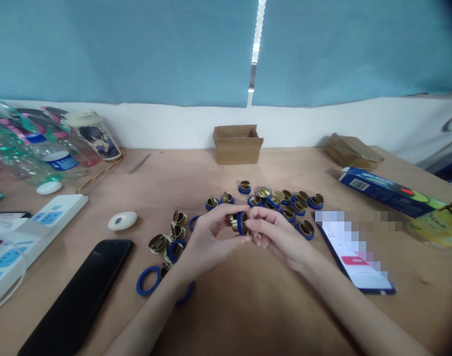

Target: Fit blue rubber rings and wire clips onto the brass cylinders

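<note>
Between both hands, at the middle of the head view, is a brass piece with a blue ring around it, turned on its side. My left hand grips it from the left between thumb and fingers. The fingers of my right hand press together at its right face. Behind the hands lie several brass pieces with blue rings. To the left of my left hand are several brass pieces without blue rings, and loose blue rings, some partly hidden by my left forearm.
An open cardboard box stands at the back. On the left are a black phone, a white oval object, a power strip and bottles. A lit phone and a blue box lie right.
</note>
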Demonstrator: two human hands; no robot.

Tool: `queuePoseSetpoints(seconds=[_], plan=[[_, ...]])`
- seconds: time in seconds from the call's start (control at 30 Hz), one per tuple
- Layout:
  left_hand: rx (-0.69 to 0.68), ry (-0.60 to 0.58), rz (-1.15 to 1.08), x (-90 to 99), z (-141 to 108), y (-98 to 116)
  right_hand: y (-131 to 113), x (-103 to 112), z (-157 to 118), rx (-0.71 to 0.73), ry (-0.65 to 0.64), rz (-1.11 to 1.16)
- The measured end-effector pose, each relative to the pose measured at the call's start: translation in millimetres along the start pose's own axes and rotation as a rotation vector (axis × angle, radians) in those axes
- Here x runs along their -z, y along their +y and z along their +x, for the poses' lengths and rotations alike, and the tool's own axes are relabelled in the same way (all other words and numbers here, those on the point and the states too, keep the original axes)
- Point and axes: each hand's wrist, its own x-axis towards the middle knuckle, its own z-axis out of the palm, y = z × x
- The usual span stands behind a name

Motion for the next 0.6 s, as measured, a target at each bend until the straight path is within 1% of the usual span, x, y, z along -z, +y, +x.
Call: queuePoseSetpoints(seconds=[0.13, 0.27, 0.5, 0.6], plan=[[-0.009, -0.003, 0.014, 0.6, -0.8, -0.8, -1.6, -5.1, -2.1, 0.089, 0.016, -0.073], [-0.011, 0.005, 0.008, 0.0, -1.1, 1.6, -1.6, -5.9, -2.6, 0.123, 0.009, -0.097], [-0.044, -0.008, -0.013, 2.2, -1.8, 2.0, -3.1, -7.4, -3.3, 0.137, -0.003, -0.141], [0.005, -0.016, -0.020, 3.6, -1.6, 3.2, -4.2, -8.1, -3.4, 0.120, -0.011, -0.144]])
